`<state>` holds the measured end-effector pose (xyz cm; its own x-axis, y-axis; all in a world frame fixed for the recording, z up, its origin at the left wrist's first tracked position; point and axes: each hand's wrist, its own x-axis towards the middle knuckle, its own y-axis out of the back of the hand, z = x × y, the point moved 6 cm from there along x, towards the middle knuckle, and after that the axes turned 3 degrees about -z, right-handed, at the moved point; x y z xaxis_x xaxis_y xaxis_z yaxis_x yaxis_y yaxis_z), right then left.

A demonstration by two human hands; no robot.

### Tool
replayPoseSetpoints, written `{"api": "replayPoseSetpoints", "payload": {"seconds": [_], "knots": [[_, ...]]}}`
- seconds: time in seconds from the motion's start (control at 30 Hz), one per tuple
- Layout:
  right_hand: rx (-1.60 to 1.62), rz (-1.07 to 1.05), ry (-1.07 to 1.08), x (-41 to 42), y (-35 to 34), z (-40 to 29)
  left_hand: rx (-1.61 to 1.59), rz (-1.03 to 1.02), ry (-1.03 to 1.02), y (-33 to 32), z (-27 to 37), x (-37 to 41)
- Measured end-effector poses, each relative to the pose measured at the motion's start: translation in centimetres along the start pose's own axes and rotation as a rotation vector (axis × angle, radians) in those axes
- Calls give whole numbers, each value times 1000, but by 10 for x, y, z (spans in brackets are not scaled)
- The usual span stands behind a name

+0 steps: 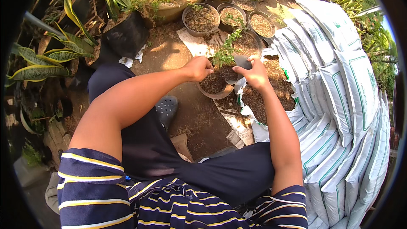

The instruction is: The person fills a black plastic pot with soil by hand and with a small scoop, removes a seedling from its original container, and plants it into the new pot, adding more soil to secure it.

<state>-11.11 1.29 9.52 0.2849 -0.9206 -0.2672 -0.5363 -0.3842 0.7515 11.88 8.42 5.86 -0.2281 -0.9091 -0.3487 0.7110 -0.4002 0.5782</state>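
My right hand (256,73) grips a small dark grey plastic pot (242,63), thumb on the near side. The pot is tilted, and dark soil shows at its mouth. A leafy green plant (225,52) stands by this soil; its roots are hidden. My left hand (199,69) is curled just left of the leaves, fingertips drawn together; whether something thin is between them is not clear. Beneath both hands sits a larger round pot (217,95), partly filled with dark soil (212,84). Right of it lies a torn-open white sack (254,119) with brown growing medium (270,92) exposed.
White sacks (356,89) with green print are stacked along the right. Beyond my hands stand several filled round pots (201,20). Variegated snake plants (47,54) and a black grow bag (125,35) are at left. A grey clog (167,106) rests on bare ground.
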Motion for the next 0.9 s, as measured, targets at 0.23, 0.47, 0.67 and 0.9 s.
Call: {"api": "replayPoseSetpoints", "payload": {"seconds": [0.23,0.47,0.67,0.9], "knots": [[-62,132,81,-3,-1,-3,23,-18,4,0,7,0],[-112,51,71,-7,-1,-4,29,-30,0,-4,6,1],[-28,5,154,-14,-7,-14,16,-48,-41,-9,2,3],[4,98,137,-13,-13,4,25,-91,-60,-14,15,4]]}}
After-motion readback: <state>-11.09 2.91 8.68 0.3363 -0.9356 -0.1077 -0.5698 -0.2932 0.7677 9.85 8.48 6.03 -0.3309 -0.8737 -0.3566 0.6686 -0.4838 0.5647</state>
